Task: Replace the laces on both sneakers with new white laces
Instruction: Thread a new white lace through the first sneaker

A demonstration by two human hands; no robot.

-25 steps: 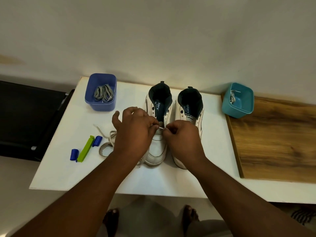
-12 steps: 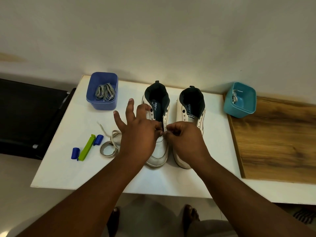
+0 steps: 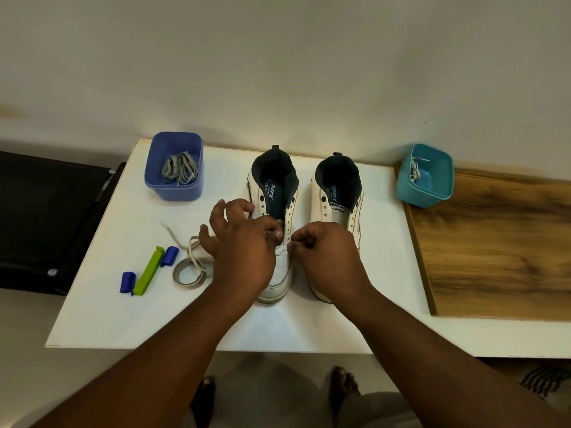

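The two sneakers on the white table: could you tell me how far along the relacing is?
Done: both sneakers show bare eyelets, and grey laces lie in the blue tub. In hand: the left hand and right hand work at the lowest eyelets of the left sneaker, a white lace trailing beside it. Left: the rest of that shoe and the whole right sneaker.

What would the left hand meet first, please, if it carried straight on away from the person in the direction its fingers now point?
Probably the left hand would meet the left sneaker, at its eyelet row and tongue, where its fingers already hover. Depth is unclear from a single view.
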